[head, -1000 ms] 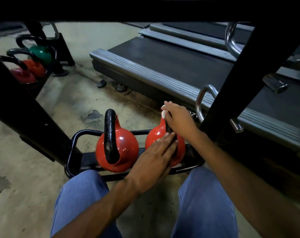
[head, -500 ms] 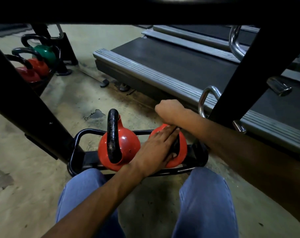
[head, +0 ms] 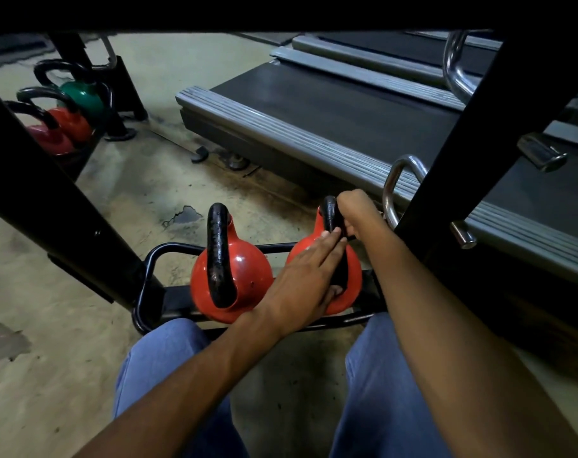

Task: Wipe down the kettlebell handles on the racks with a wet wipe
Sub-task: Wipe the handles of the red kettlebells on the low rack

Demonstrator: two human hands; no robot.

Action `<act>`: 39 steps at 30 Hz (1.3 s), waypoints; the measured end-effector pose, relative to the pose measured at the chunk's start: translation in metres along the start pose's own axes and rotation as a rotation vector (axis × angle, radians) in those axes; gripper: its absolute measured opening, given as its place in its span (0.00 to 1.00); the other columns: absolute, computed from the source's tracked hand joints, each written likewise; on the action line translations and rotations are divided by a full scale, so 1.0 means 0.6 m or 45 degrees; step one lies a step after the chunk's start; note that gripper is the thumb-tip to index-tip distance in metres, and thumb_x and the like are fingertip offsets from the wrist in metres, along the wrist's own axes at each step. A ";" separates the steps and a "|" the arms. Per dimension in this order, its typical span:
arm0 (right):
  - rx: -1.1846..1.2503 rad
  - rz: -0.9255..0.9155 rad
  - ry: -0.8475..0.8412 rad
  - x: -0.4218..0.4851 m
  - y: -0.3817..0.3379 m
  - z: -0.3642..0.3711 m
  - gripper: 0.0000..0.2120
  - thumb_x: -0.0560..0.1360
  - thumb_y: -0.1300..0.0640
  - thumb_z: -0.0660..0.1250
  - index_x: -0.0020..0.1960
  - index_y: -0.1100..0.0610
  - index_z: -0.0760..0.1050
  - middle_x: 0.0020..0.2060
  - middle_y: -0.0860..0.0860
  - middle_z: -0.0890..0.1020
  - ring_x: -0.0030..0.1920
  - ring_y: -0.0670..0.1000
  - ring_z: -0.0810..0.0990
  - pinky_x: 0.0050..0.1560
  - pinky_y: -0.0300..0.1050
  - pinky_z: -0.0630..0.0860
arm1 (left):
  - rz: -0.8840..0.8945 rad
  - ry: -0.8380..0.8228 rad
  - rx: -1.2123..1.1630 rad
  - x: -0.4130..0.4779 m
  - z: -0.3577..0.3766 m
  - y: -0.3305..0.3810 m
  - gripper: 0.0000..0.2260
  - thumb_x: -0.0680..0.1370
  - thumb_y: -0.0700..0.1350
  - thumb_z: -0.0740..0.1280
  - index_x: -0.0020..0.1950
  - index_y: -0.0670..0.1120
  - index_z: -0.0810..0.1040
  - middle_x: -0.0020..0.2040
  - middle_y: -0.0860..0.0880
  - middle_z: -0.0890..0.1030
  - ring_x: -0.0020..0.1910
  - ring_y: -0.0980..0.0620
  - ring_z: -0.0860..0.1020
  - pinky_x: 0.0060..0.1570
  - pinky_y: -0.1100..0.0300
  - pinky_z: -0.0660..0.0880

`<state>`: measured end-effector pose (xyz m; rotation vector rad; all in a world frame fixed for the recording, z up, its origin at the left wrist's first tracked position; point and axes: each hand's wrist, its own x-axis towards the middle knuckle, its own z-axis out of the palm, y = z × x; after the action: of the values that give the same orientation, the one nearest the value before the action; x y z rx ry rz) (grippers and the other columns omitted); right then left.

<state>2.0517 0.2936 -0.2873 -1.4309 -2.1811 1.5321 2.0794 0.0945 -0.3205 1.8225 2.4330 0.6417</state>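
Two red kettlebells stand side by side on a low black rack (head: 147, 269) on the concrete floor (head: 66, 325), just ahead of the person's knees in blue trousers (head: 162, 358). The right kettlebell (head: 353, 282) lies a little toward 5 o'clock from the middle of the view. Its black handle (head: 329, 211) rises toward 12 o'clock.

The right hand (head: 355, 209) is at the top of that handle, on its 3 o'clock side. Its fingers (head: 347, 200) are curled tight round the bar in a fist. Whether anything sits between palm and bar cannot be told.

The left hand (head: 309, 276) lies flat across the same kettlebell from 7 o'clock. Its fingers (head: 330, 239) are straight and close together, and they press on the red body and the lower handle. The tips almost meet the right hand.

The left kettlebell (head: 248, 276) sits at 9 o'clock of the right one, touching or nearly touching it, and no hand is on it.

A treadmill (head: 347, 127) fills the view from 12 to 3 o'clock. Slanting black frame posts (head: 49, 193) cross at both sides. At 10 o'clock, well apart, a second rack holds a green kettlebell (head: 82, 97) and two more red ones (head: 71, 122).
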 end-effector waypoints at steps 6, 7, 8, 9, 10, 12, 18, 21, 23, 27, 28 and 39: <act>0.277 0.010 0.046 0.010 0.049 0.007 0.11 0.79 0.55 0.61 0.44 0.61 0.76 0.31 0.54 0.76 0.26 0.52 0.74 0.22 0.38 0.68 | 0.006 -0.016 0.024 0.000 0.000 0.004 0.38 0.80 0.47 0.68 0.83 0.45 0.49 0.83 0.46 0.48 0.81 0.50 0.46 0.78 0.48 0.57; 0.091 -0.098 0.137 0.015 0.042 0.008 0.16 0.79 0.50 0.62 0.45 0.62 0.79 0.35 0.57 0.79 0.31 0.56 0.78 0.27 0.43 0.73 | 0.007 -0.013 0.050 -0.002 -0.001 0.007 0.37 0.80 0.46 0.67 0.83 0.45 0.49 0.83 0.46 0.48 0.81 0.50 0.46 0.78 0.48 0.56; -0.159 -0.214 0.228 0.011 0.027 0.005 0.19 0.79 0.47 0.63 0.46 0.63 0.79 0.38 0.59 0.81 0.37 0.59 0.81 0.35 0.47 0.76 | 0.009 -0.002 0.084 -0.005 0.000 0.011 0.36 0.81 0.46 0.66 0.82 0.44 0.49 0.83 0.45 0.48 0.81 0.49 0.47 0.79 0.48 0.55; -0.372 -0.317 0.263 0.004 0.008 0.004 0.19 0.80 0.47 0.64 0.46 0.63 0.80 0.41 0.60 0.82 0.42 0.60 0.82 0.42 0.47 0.75 | 0.015 0.018 0.125 -0.010 0.002 0.017 0.36 0.81 0.45 0.66 0.82 0.43 0.49 0.83 0.44 0.48 0.81 0.48 0.48 0.79 0.48 0.54; -0.534 -0.415 0.249 -0.007 -0.012 0.005 0.17 0.80 0.48 0.65 0.46 0.62 0.80 0.43 0.61 0.82 0.46 0.61 0.82 0.45 0.46 0.73 | 0.027 0.046 0.167 -0.016 0.005 0.022 0.36 0.80 0.44 0.67 0.82 0.42 0.50 0.82 0.43 0.49 0.81 0.47 0.49 0.79 0.49 0.53; -0.858 -0.577 0.111 -0.029 -0.046 0.014 0.14 0.80 0.52 0.65 0.53 0.63 0.81 0.50 0.62 0.83 0.52 0.62 0.83 0.48 0.49 0.75 | 0.059 0.076 0.212 -0.033 0.016 0.031 0.36 0.79 0.42 0.67 0.82 0.41 0.52 0.82 0.41 0.50 0.81 0.45 0.50 0.79 0.49 0.53; -1.864 -1.005 -0.379 -0.081 -0.053 0.015 0.12 0.79 0.57 0.61 0.58 0.59 0.80 0.56 0.57 0.83 0.61 0.58 0.80 0.72 0.60 0.67 | 0.121 0.052 0.312 -0.075 0.027 0.031 0.36 0.79 0.43 0.66 0.82 0.40 0.51 0.82 0.40 0.49 0.81 0.44 0.49 0.77 0.47 0.58; -1.946 -1.167 -0.496 -0.105 -0.032 -0.006 0.11 0.79 0.55 0.61 0.48 0.56 0.82 0.48 0.54 0.85 0.57 0.55 0.82 0.79 0.63 0.54 | 0.132 0.054 0.256 -0.077 0.025 0.032 0.36 0.78 0.42 0.67 0.81 0.40 0.53 0.82 0.40 0.53 0.81 0.43 0.54 0.76 0.46 0.61; -1.849 -1.245 -0.525 -0.123 -0.004 -0.019 0.13 0.78 0.53 0.60 0.43 0.53 0.82 0.46 0.52 0.86 0.54 0.53 0.83 0.79 0.61 0.52 | 0.145 0.057 0.194 -0.080 0.025 0.032 0.36 0.76 0.41 0.69 0.81 0.39 0.57 0.80 0.39 0.60 0.79 0.42 0.60 0.74 0.46 0.64; -1.227 -1.291 -0.486 -0.144 0.071 -0.049 0.14 0.79 0.54 0.61 0.54 0.50 0.84 0.63 0.47 0.82 0.76 0.45 0.68 0.80 0.58 0.50 | 0.222 0.008 0.187 -0.099 0.028 0.033 0.35 0.78 0.44 0.66 0.82 0.42 0.55 0.81 0.42 0.58 0.80 0.45 0.56 0.77 0.47 0.59; -1.012 -1.296 -0.445 -0.153 0.091 -0.056 0.15 0.79 0.54 0.61 0.57 0.51 0.84 0.65 0.47 0.82 0.77 0.44 0.65 0.80 0.58 0.51 | 0.213 0.008 0.138 -0.105 0.028 0.033 0.34 0.78 0.44 0.66 0.82 0.44 0.55 0.81 0.43 0.58 0.80 0.46 0.55 0.77 0.48 0.59; 0.596 -0.613 -0.165 -0.217 0.157 -0.102 0.06 0.80 0.63 0.69 0.50 0.56 0.84 0.45 0.57 0.87 0.44 0.47 0.84 0.46 0.42 0.79 | -0.386 0.311 -1.075 0.007 -0.050 0.075 0.13 0.78 0.44 0.73 0.62 0.47 0.81 0.55 0.50 0.84 0.54 0.49 0.83 0.57 0.45 0.79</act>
<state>2.2157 0.2427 -0.2805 -0.6290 -1.8562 1.8029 2.1109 0.0997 -0.2768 1.0622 1.9748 1.6003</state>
